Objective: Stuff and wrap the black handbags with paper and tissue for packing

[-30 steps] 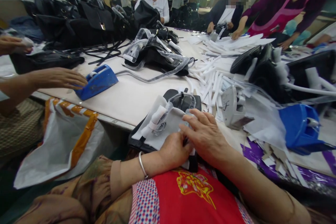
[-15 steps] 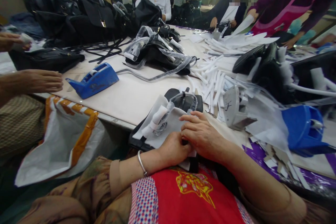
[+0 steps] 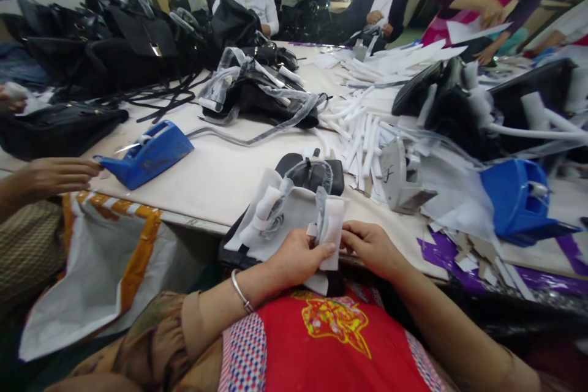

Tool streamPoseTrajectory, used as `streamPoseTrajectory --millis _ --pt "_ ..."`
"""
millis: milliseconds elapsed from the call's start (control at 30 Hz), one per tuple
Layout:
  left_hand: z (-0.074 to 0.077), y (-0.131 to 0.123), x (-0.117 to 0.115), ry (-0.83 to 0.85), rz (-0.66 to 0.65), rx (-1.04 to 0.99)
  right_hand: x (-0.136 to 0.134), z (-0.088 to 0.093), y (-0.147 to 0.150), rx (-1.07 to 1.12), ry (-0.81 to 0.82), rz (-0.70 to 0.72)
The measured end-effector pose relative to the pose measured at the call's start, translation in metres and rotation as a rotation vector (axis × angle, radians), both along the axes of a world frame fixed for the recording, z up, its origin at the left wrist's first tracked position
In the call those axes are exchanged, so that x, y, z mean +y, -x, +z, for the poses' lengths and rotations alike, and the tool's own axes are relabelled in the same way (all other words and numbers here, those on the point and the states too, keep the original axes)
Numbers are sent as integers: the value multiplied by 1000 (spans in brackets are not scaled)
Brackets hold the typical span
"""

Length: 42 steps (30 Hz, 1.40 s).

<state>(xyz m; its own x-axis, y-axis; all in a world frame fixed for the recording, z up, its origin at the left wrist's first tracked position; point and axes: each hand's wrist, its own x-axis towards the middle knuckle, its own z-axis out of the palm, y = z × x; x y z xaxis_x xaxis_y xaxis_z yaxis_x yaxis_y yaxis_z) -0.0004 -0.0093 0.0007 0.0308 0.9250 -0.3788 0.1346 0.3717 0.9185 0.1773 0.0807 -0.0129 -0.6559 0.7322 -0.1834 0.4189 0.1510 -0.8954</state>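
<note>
A black handbag [image 3: 312, 174] lies at the table's near edge, half in my lap, partly covered by white wrapping paper [image 3: 294, 214]. My left hand [image 3: 296, 257], a silver bangle on its wrist, is closed on a white paper-wrapped strap piece [image 3: 331, 229] standing upright over the bag. My right hand [image 3: 372, 248] pinches the same wrapped piece from the right side. A second paper roll [image 3: 264, 211] sits on the bag's left part.
A blue tape dispenser [image 3: 147, 153] stands left, with another person's hand [image 3: 55, 174] next to it. Another blue dispenser [image 3: 519, 199] is right. White paper strips [image 3: 362, 128], black bags [image 3: 257, 95] and a woven sack [image 3: 105, 257] surround me. Other people work at the far side.
My right hand lifted off the bag and drew back, now pinching the upright wrapped piece with my left. The neighbour's hand left the blue dispenser. The view tilted down a little.
</note>
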Motion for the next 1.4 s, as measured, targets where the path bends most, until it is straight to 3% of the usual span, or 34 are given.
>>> streamPoseTrajectory --millis 167,367,533,667,800,933,1033,1200,1300,1400 --pt "4 -1 -1 26 14 32 8 -4 7 121 148 50" --pt "0 0 0 26 14 94 14 -10 6 145 30 147" --pt "4 -2 1 71 33 56 18 -16 5 152 -89 164" --pt "7 -2 2 91 40 92 23 -18 10 172 -126 202" --pt "4 -3 4 145 95 -3 23 -16 11 168 -139 247" --pt "1 -5 4 194 129 -105 20 -4 -8 102 -132 260" --pt "2 -4 5 214 122 -121 18 14 -31 37 -145 283" --pt "9 -4 6 214 91 -95 16 42 -53 19 -49 471" --pt "11 -4 6 181 75 -85 14 47 -43 -11 -221 544" --pt "9 -4 5 159 66 -25 8 53 -19 -51 -623 605"
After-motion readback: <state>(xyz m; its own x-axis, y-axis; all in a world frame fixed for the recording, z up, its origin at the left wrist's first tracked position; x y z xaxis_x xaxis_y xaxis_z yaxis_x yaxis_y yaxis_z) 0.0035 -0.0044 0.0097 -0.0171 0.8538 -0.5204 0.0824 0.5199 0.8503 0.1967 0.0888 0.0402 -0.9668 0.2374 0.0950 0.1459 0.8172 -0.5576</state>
